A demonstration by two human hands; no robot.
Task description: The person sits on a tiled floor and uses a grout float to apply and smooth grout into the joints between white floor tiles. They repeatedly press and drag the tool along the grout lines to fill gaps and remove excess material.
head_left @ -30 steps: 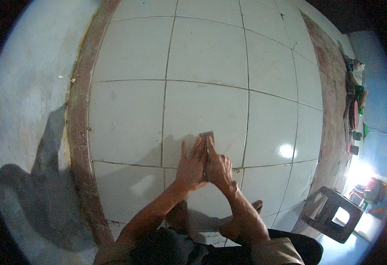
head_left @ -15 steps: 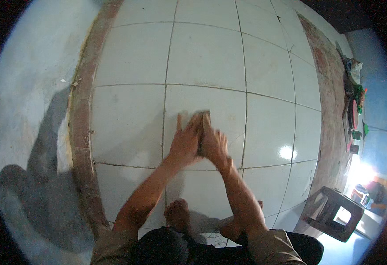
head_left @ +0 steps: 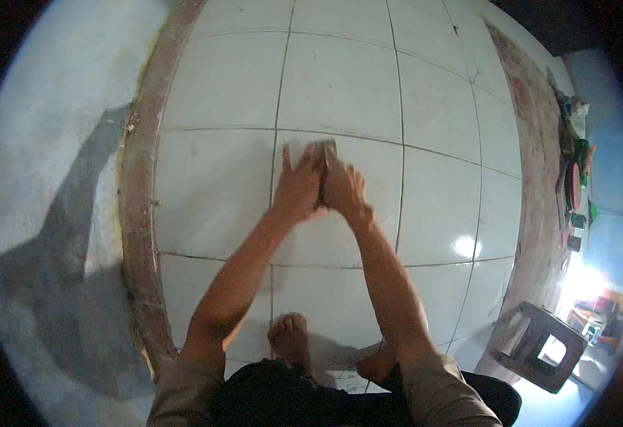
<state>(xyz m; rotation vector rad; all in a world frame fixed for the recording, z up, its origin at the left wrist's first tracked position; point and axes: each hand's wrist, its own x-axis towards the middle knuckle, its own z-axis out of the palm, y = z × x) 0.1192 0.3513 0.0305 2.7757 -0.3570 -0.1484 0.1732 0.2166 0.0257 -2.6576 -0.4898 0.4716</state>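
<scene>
Side by side on the white tiled floor (head_left: 219, 185), both my hands press a dark grey-brown block-like thing (head_left: 322, 151), mostly hidden between them. My left hand (head_left: 298, 191) grips its left side, with one finger standing apart. My right hand (head_left: 345, 188) is wrapped over the right side, the fingers blurred. What exactly the block is cannot be made out. Both arms are stretched forward over the floor.
A bare foot (head_left: 290, 338) rests on the tiles below my arms. A pale wall (head_left: 41, 142) with a reddish-brown base strip (head_left: 139, 213) runs along the left. To the right stand a dark stool (head_left: 542, 347) and several small items by a bluish wall.
Both hands have slid forward, away from me, over the tile with the dark block between them. My arms are stretched further out, and the view has shifted slightly.
</scene>
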